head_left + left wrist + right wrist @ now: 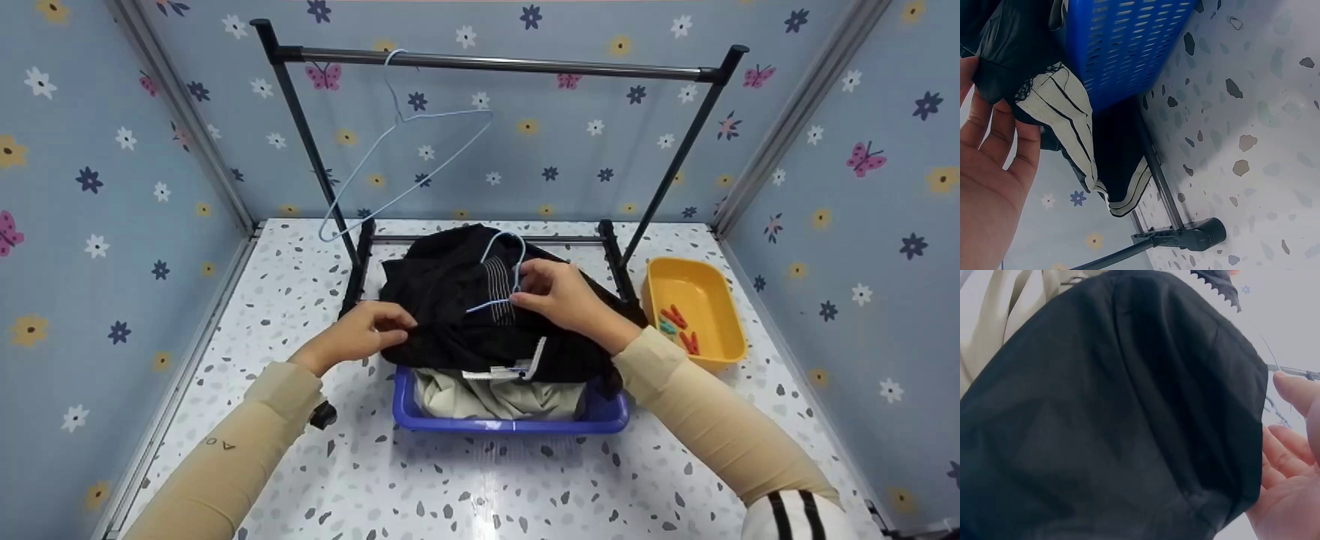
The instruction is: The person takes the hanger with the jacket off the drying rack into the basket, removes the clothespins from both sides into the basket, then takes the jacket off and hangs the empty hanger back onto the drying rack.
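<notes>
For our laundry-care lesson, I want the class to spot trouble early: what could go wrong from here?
The black garment overhangs the blue basket, so it could slide towards the floor if the left hand loosens its pinch.

The striped trim hangs down, apparently close to the rack's base bar, and might snag when lifted.

The right hand pinches the hanger near its hook, so it might twist.

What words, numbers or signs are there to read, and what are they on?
No words or numbers can be read.
Long tan left sleeve: small dark marks, one like a triangle; too small to read.
Blue plastic basket: pale patch on the rim, no letters I can make out.
Black cloth garment: thin white stripes, no readable letters.
</notes>
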Demonstrator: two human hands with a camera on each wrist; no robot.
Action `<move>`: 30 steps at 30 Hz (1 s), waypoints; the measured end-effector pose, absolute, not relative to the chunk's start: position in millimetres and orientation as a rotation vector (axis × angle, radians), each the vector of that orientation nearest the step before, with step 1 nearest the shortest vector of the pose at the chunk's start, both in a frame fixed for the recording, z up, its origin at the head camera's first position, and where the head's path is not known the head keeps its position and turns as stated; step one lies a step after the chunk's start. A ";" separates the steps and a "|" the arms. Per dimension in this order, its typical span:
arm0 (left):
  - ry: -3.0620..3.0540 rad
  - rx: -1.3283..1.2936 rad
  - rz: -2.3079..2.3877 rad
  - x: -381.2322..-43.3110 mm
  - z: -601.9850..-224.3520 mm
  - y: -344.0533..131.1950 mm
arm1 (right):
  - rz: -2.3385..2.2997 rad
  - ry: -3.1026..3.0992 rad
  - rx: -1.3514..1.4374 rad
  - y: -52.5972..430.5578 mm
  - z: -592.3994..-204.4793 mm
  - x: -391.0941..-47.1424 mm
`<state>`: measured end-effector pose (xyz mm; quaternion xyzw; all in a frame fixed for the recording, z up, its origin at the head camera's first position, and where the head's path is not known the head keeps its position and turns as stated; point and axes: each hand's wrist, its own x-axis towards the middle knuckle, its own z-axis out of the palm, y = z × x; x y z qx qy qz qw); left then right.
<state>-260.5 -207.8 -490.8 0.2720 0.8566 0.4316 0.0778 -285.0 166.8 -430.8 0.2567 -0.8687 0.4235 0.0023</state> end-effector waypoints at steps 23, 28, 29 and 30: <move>2.611 0.862 1.400 -265.3 -479.3 -177.4 | 1.474 -2.564 0.858 160.4 -429.3 -278.2; 2.617 0.887 1.446 -265.0 -478.8 -178.7 | 1.468 -2.577 0.832 168.6 -427.2 -278.8; 2.622 0.887 1.446 -264.9 -478.9 -179.1 | 1.461 -2.579 0.824 170.7 -426.5 -279.0; 2.627 0.885 1.446 -264.6 -479.0 -179.6 | 1.454 -2.582 0.812 172.8 -426.0 -279.1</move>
